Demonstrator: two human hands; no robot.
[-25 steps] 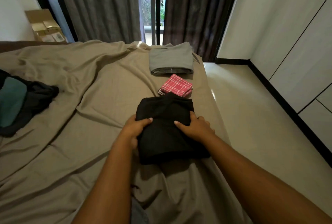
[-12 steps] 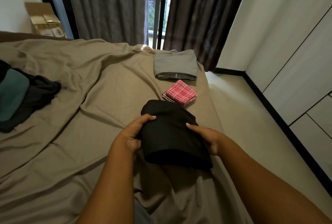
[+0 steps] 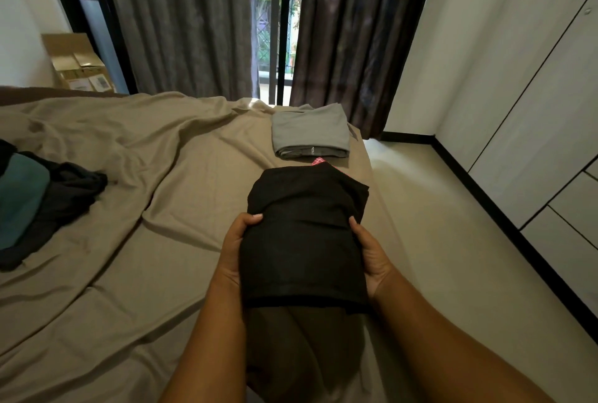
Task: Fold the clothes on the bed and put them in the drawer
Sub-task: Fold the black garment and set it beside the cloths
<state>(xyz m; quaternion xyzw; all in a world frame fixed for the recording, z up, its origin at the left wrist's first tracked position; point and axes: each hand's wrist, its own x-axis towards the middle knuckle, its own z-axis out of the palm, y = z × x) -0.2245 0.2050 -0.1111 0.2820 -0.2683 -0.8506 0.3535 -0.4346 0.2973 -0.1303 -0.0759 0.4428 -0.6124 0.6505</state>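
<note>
Left hand (image 3: pixel 238 250) and right hand (image 3: pixel 372 253) grip opposite sides of the folded black garment (image 3: pixel 304 241), held above the bed (image 3: pixel 161 241). Beyond them lies a folded grey garment (image 3: pixel 310 132). Far to their left, a dark heap (image 3: pixel 48 202) lies unfolded. Judged: nothing in a drawer yet.

colours as seen from the bedside. black garment (image 3: pixel 304 241): plain black. grey garment (image 3: pixel 309 130): plain mid-grey. checked cloth (image 3: pixel 318 162): pink-red check with pale lines (only a corner shows). bedsheet (image 3: pixel 161 195): plain taupe. teal cloth (image 3: pixel 17 195): plain teal, amid charcoal cloth (image 3: pixel 71 189). curtains (image 3: pixel 181 20): dark grey-brown, faintly mottled. box (image 3: pixel 77 62): cardboard brown, pale labels. cupboard fronts (image 3: pixel 534 118): white. floor (image 3: pixel 437 224): cream. skirting (image 3: pixel 504 222): black.
</note>
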